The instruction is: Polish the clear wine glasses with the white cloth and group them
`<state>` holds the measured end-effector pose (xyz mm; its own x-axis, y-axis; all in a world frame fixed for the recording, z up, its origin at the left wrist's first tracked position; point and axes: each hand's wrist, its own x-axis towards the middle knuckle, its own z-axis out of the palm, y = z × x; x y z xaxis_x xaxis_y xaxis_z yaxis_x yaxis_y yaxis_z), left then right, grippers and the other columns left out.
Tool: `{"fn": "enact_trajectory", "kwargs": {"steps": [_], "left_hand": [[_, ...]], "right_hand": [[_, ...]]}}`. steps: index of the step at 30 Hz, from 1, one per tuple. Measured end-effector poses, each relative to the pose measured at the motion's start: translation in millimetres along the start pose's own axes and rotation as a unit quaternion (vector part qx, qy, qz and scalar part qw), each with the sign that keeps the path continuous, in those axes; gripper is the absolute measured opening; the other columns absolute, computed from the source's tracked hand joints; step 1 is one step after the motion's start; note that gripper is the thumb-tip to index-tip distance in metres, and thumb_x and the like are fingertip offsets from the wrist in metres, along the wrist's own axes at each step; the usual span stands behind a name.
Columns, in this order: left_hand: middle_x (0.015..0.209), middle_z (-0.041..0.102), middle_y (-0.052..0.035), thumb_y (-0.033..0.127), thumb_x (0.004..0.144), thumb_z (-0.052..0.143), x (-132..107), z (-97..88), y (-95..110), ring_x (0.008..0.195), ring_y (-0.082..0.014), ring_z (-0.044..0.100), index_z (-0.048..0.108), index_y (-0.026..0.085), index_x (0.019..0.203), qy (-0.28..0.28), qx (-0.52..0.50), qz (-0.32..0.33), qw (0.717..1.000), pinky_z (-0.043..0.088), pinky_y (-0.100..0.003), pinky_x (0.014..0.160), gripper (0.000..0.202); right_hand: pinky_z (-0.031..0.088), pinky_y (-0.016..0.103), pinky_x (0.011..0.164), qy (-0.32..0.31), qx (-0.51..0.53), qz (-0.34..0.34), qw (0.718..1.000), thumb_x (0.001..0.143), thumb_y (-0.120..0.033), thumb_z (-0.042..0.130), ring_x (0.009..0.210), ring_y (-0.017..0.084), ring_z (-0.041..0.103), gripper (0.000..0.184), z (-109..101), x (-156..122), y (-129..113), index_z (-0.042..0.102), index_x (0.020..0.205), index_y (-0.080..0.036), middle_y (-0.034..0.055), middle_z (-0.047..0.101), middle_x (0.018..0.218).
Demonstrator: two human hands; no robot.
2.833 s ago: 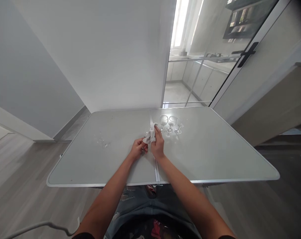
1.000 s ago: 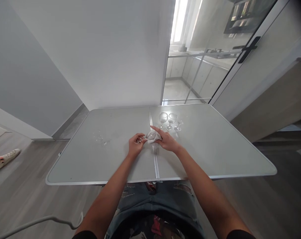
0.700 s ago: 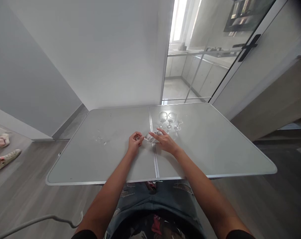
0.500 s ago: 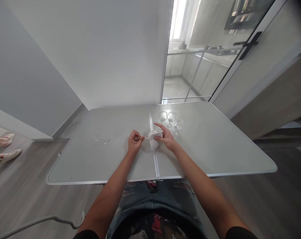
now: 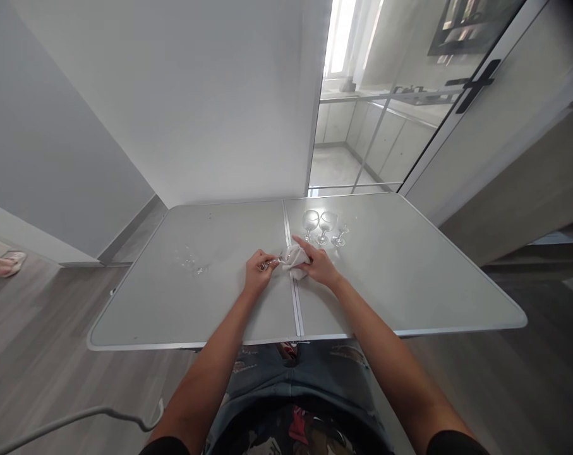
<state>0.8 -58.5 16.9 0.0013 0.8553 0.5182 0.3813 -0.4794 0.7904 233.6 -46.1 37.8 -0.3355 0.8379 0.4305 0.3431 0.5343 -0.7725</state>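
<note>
Over the middle of the grey folding table (image 5: 409, 284), my left hand (image 5: 256, 273) pinches the stem and foot of a small clear wine glass (image 5: 273, 261) that lies on its side. My right hand (image 5: 317, 264) is closed round a white cloth (image 5: 294, 258) wrapped over the bowl of that glass. Just beyond my right hand, three more clear stemmed glasses (image 5: 322, 226) stand upright in a row.
Water drops or small clear bits (image 5: 191, 262) lie on the left half of the table. A metal seam (image 5: 292, 284) runs down the table's middle. A glass sliding door (image 5: 385, 114) stands behind. Another person's foot (image 5: 6, 262) shows at the far left on the wood floor.
My right hand turned the cloth round the glass bowl, uncovering it briefly and wrapping it again. My left hand kept its hold on the stem. The other person's feet moved left.
</note>
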Motion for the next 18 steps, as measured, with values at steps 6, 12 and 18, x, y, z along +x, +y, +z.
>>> {"fn": "enact_trajectory", "kwargs": {"steps": [6, 12, 18], "left_hand": [[0.07, 0.061, -0.0018, 0.045, 0.082, 0.077, 1.2, -0.8, 3.6, 0.061, -0.0127, 0.049, 0.077, 0.018, 0.08, -0.047, -0.096, -0.117, 0.987, 0.038, -0.028, 0.059, 0.027], [0.064, 0.056, -0.0012, 0.049, 0.081, 0.077, 3.6, 0.4, 2.7, 0.057, -0.0122, 0.045, 0.075, 0.017, 0.073, -0.043, -0.091, -0.125, 0.987, 0.035, -0.028, 0.056, 0.033], [0.069, 0.058, -0.0025, 0.043, 0.084, 0.076, 2.1, 0.5, 5.6, 0.061, -0.0139, 0.049, 0.077, 0.02, 0.076, -0.033, -0.02, -0.037, 0.999, 0.038, -0.029, 0.059, 0.024]], "right_hand": [[0.043, 0.047, 0.115, -0.015, -0.2, -0.148, 0.969, 0.085, 0.0, 0.05, 0.084, 0.02, 0.069, 0.074, -9.1, 2.4, 13.1, 0.05, 0.152, -0.032, -0.002, 0.074, 0.08], [0.053, 0.044, 0.101, -0.026, 0.012, -0.026, 0.999, 0.085, -0.022, 0.07, 0.098, 0.023, 0.069, 0.083, -4.0, 1.1, 4.6, 0.034, 0.16, -0.029, 0.0052, 0.074, 0.113], [0.057, 0.034, 0.086, -0.106, 0.236, 0.089, 0.962, 0.078, -0.033, 0.08, 0.098, 0.023, 0.068, 0.088, -8.7, 2.1, -1.9, 0.041, 0.156, -0.024, 0.0086, 0.069, 0.12]]}}
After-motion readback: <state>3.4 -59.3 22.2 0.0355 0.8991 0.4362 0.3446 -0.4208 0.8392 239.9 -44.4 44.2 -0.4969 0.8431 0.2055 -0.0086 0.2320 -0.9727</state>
